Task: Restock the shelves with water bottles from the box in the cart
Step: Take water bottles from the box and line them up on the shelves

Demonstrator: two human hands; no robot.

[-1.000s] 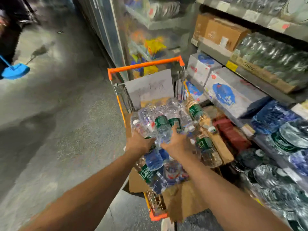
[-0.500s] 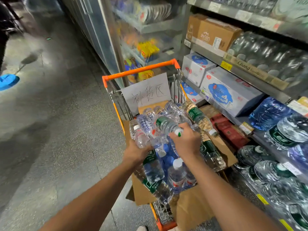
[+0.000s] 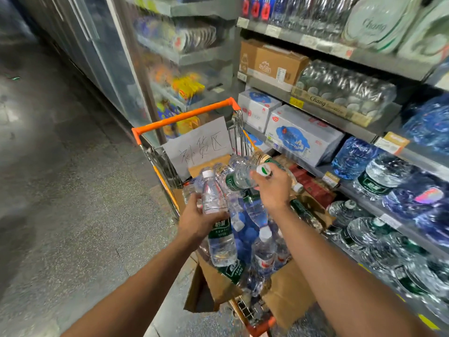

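An orange-framed cart point(image 3: 184, 116) stands in the aisle with an open cardboard box point(image 3: 289, 295) full of loose water bottles point(image 3: 263, 256). My left hand point(image 3: 196, 220) grips a small clear bottle point(image 3: 211, 195) with a white cap, held upright above the box's left side. My right hand point(image 3: 274, 188) grips a green-labelled bottle point(image 3: 239, 178) near its white and green cap, the bottle lying sideways above the box. Both bottles are raised clear of the pile. The shelves point(image 3: 359, 125) on the right carry shrink-wrapped packs and large water jugs point(image 3: 379, 176).
A paper sign point(image 3: 199, 147) with handwriting hangs on the cart's far end. White cartons point(image 3: 301, 135) and a brown evian box point(image 3: 272, 63) sit on the shelves. Glass-door coolers point(image 3: 116, 69) line the aisle behind the cart. Grey floor point(image 3: 73, 190) stretches on the left.
Both hands have risen out of the box, each with a bottle. The right hand has lifted the green-labelled bottle up and to the right; the view has shifted toward the shelves.
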